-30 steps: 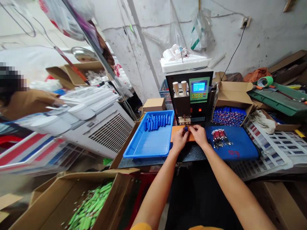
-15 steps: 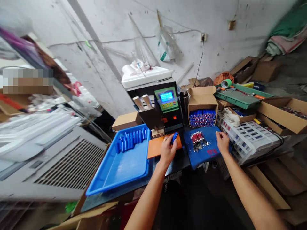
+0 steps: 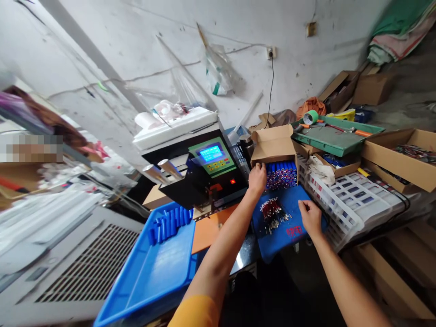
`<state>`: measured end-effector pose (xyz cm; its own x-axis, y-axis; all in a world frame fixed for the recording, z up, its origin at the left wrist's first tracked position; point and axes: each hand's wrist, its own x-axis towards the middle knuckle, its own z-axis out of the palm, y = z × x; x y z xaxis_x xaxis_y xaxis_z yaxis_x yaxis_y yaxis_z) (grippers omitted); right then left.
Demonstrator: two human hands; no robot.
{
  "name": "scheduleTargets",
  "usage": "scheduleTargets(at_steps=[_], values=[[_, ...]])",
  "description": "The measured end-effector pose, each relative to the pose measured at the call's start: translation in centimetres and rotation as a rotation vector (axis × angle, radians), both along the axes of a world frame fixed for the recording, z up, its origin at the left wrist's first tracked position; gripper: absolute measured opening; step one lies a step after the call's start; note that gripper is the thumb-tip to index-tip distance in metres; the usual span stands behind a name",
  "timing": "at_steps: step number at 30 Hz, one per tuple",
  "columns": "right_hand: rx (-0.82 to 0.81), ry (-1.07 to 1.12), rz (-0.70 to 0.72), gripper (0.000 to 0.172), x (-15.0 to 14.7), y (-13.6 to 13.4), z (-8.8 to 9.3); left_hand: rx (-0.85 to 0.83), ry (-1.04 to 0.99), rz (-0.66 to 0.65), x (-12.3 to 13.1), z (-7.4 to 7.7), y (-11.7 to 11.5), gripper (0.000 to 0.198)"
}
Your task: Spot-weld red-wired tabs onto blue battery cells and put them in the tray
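My left hand (image 3: 258,178) is at the left edge of a cardboard box (image 3: 272,141), its fingers curled and mostly turned away. Whatever they hold, if anything, is hidden. Blue cylindrical battery cells (image 3: 282,175) stand packed in that box, ends facing me. My right hand (image 3: 310,217) hovers at the right side of a blue cloth mat (image 3: 272,245), thumb and fingers pinched together; I cannot make out anything between them. Between the hands, a bunch of short red and black wire leads (image 3: 271,213) with bare metal ends lies on the mat.
A black machine with a lit blue screen (image 3: 211,154) stands behind an orange board (image 3: 207,231). On the left is a blue tray (image 3: 150,272) with several blue cells (image 3: 170,225). A white plastic crate (image 3: 344,204) and a green tray (image 3: 340,141) are on the right.
My left hand, which held a blue cell over the orange board, has moved right and forward to the cardboard box. My right hand remains pinched near the mat. The view has shifted.
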<state>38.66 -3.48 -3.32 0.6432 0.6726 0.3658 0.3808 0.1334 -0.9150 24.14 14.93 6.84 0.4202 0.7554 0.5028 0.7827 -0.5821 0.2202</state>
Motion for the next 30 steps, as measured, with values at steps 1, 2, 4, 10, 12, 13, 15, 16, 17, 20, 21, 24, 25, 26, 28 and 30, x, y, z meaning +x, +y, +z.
scheduleTargets(at_steps=[1, 2, 4, 10, 12, 13, 15, 16, 17, 20, 21, 24, 25, 26, 28, 30], values=[[0.004, 0.003, 0.003, 0.039, 0.0, 0.0, 0.0, -0.001, 0.038, -0.007, 0.3, -0.4, 0.3, 0.043], [0.005, 0.006, 0.008, 0.039, 0.0, -0.1, 0.1, 0.004, 0.066, -0.025, 0.4, -0.7, 0.5, 0.047], [0.002, 0.013, 0.019, 0.039, 0.0, -0.1, 0.2, 0.021, 0.102, -0.071, 0.3, -1.5, 0.8, 0.053], [0.004, 0.012, 0.029, 0.039, 0.0, -0.1, 0.2, -0.001, 0.167, -0.057, -0.5, -1.7, 1.3, 0.05], [0.004, 0.004, 0.031, 0.038, 0.1, -0.1, 0.1, -0.027, 0.146, -0.049, -0.3, -1.5, 1.3, 0.049], [0.006, -0.002, 0.032, 0.038, 0.1, 0.0, 0.0, -0.037, 0.133, -0.048, -0.2, -1.4, 1.2, 0.049], [0.008, -0.02, 0.033, 0.037, 0.2, 0.0, -0.2, -0.048, 0.094, -0.05, 0.0, -1.1, 0.7, 0.048], [0.007, -0.029, 0.032, 0.036, 0.3, 0.1, -0.3, -0.045, 0.065, -0.056, 0.0, -1.0, 0.3, 0.048], [0.004, -0.038, 0.03, 0.036, 0.4, 0.1, -0.4, -0.034, 0.026, -0.066, -0.2, -0.8, -0.4, 0.048], [-0.014, -0.064, 0.034, 0.037, 0.5, 0.3, -0.4, 0.028, -0.102, -0.135, -2.1, -0.5, -3.6, 0.047], [-0.02, -0.072, 0.041, 0.038, 0.5, 0.4, -0.3, 0.047, -0.137, -0.169, -3.3, -0.6, -5.1, 0.046], [-0.049, -0.102, 0.074, 0.041, 0.5, 0.7, -0.2, 0.07, -0.213, -0.243, -7.9, -2.3, -11.0, 0.041], [-0.065, -0.113, 0.08, 0.043, 0.5, 0.8, -0.2, 0.071, -0.224, -0.241, -9.7, -3.4, -13.3, 0.04], [-0.085, -0.125, 0.082, 0.044, 0.7, 0.9, -0.2, 0.061, -0.231, -0.232, -11.3, -4.6, -15.7, 0.039], [-0.129, -0.155, 0.067, 0.047, 1.2, 0.9, -0.4, 0.037, -0.219, -0.214, -14.3, -7.3, -20.4, 0.041], [-0.167, -0.196, 0.051, 0.049, 1.9, 0.9, -0.6, 0.039, -0.226, -0.169, -16.8, -9.9, -24.5, 0.043]])
